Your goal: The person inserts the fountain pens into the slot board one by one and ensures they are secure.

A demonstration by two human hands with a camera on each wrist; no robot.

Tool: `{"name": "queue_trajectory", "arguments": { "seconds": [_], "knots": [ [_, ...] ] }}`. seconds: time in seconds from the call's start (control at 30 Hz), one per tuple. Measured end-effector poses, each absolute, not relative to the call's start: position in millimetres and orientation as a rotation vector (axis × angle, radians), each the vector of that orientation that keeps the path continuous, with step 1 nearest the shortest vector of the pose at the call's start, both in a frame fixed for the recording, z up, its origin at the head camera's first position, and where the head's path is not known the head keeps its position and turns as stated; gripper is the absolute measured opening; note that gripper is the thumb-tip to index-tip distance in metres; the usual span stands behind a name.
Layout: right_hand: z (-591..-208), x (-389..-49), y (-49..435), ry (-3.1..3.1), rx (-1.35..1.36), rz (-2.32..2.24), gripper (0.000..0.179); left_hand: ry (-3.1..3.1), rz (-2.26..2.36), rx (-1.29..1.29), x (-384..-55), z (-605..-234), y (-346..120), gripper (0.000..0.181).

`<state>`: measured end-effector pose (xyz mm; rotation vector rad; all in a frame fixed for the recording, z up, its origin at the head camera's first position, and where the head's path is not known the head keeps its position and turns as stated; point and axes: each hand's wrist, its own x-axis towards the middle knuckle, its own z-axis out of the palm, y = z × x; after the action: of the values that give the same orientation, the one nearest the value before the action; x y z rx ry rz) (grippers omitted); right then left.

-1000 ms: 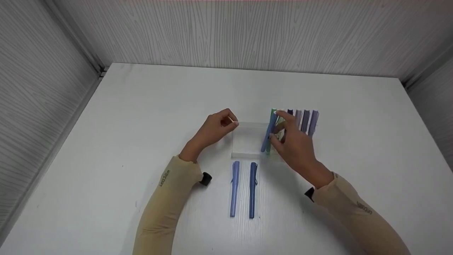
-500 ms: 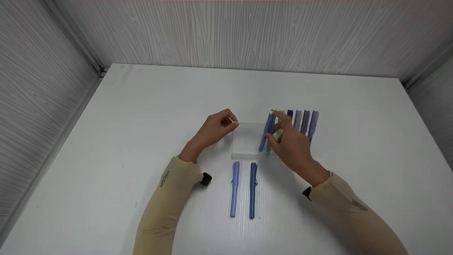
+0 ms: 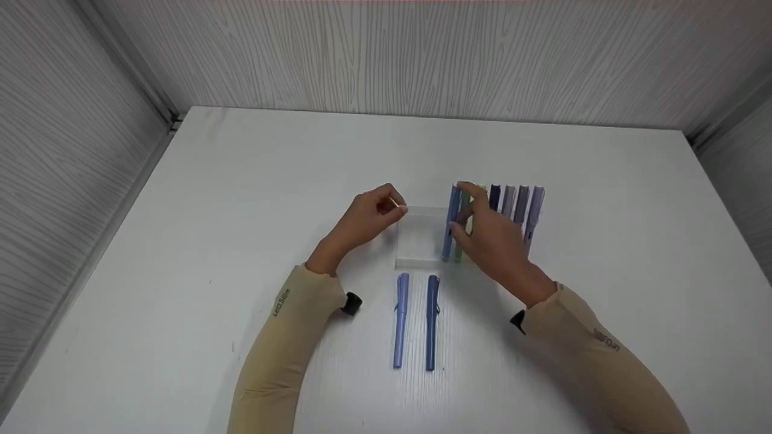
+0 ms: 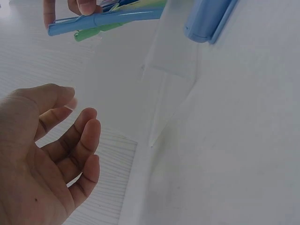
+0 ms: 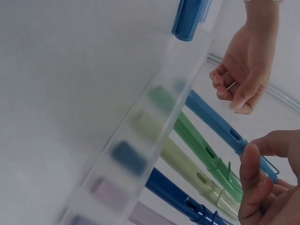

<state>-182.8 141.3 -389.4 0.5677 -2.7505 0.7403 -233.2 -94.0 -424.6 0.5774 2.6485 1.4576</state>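
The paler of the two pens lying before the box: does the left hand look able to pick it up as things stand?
Probably yes: the left hand appears to hold nothing, and the paler pen lies uncovered on the table, outside the translucent box.

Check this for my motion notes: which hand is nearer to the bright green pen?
Right. The right hand is close by the bright green pen, pinching the blue pen next to it; the left hand is farther off, by the far left corner of the tray.
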Motion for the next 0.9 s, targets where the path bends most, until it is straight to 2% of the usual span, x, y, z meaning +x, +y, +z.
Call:
{"name": "queue_trajectory", "arguments": {
  "seconds": [0.63,0.9],
  "knots": [
    [-386,-186,138,-2.894,0.433,0.759,0.069,2.603,1.497,0.590,-232,-423,-94,0.017],
    [-384,-172,145,-2.864,0.518,0.865,0.067,2.630,1.471,0.587,-232,-424,-94,0.017]
  ]
}}
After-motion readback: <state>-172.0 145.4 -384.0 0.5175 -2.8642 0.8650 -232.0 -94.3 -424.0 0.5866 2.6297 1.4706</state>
